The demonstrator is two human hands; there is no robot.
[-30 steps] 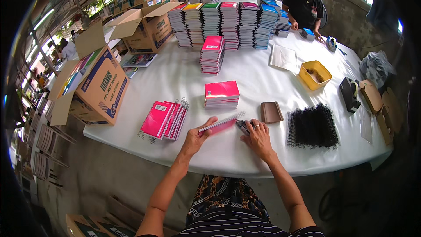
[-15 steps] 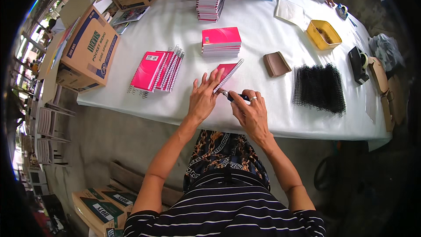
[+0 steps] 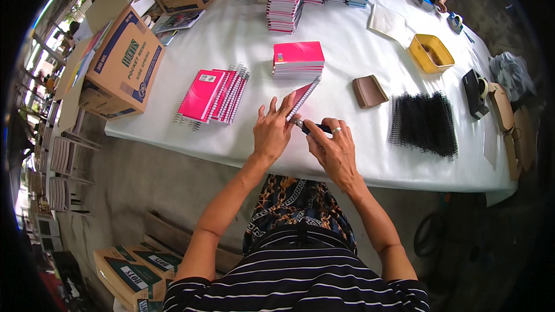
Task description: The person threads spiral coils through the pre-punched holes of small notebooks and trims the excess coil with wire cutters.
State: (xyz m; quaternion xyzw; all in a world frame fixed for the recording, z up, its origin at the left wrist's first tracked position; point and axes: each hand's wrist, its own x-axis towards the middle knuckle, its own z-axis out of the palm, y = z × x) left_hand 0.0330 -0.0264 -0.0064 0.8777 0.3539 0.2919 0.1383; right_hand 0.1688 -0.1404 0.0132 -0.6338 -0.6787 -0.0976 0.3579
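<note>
My left hand (image 3: 272, 134) grips a small pink spiral notebook (image 3: 300, 93), its cover partly hidden by the fingers. The notebook is tilted up on edge, with its wire coil (image 3: 305, 99) facing right. In my right hand (image 3: 336, 153), which wears a ring, is a pair of pliers (image 3: 313, 127) with dark handles. The metal jaws sit at the near end of the coil, beside my left fingertips; whether they pinch the wire is too small to tell. Left of my hands lie several pink notebooks (image 3: 202, 95) with coils sticking out. A stack of pink pads (image 3: 298, 56) stands just beyond.
A brown box-like tray (image 3: 370, 91), a heap of black coils (image 3: 424, 124), a yellow tub (image 3: 431, 53) and a tape dispenser (image 3: 475, 93) are on the right. Tall notebook stacks (image 3: 285, 7) line the back. Cardboard boxes (image 3: 124, 60) stand left. A co-worker's hand (image 3: 441, 7) shows far right.
The whole view has shifted slightly, moving the table's things right and down. The notebook in my left hand stands steeper. The pliers stay at the coil's near end.
</note>
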